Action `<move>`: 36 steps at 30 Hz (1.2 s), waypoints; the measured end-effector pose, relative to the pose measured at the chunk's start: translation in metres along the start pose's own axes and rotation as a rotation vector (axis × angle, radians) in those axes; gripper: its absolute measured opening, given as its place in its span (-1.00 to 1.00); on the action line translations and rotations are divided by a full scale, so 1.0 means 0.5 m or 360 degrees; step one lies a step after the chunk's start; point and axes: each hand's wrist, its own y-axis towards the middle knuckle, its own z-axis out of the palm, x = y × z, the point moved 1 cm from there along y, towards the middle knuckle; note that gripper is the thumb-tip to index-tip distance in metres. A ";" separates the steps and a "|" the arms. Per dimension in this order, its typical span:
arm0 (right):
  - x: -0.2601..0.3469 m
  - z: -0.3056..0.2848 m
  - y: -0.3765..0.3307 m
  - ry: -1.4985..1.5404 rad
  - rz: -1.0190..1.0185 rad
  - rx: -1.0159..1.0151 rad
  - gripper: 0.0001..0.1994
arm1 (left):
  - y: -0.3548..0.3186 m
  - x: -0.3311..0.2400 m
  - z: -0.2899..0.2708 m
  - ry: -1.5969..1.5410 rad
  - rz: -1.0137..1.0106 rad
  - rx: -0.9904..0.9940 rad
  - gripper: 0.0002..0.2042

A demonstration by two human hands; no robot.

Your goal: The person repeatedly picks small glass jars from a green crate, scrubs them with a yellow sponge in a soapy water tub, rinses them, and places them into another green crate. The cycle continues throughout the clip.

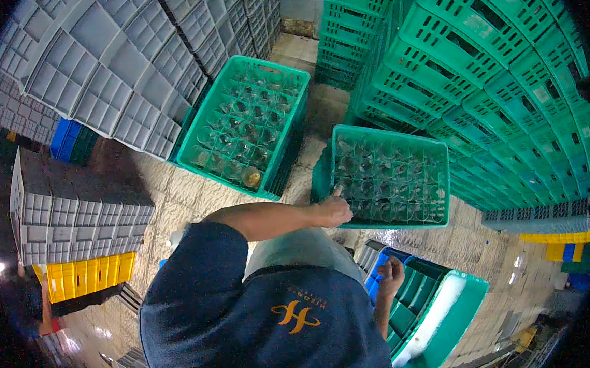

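Observation:
A green plastic crate (394, 226) of clear drinking glasses stands in front of me to the right, its inside split into small cells. My left hand (334, 210) is at this crate's near left corner, fingers mostly curled and one finger reaching over the rim toward the glasses. Whatever those fingers grip, if anything, is hidden. My right hand (390, 273) is raised lower right, fingers curled with nothing visible in them. Below it are open green crates (469, 302), one with a white strip along its inside. Another green crate (194, 165) full of glasses stands farther left.
Tall stacks of grey crates (116, 66) rise at far left, and stacked green crates (478, 68) form a wall at right. Grey crates (82, 219) sit on a yellow crate (89, 277) at left. The tiled floor (179, 192) looks wet.

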 end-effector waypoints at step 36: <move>0.017 -0.608 -0.540 0.1542 -0.0392 -0.1185 -0.31 | 0.636 -1.319 0.375 0.0007 0.1326 0.0712 -0.23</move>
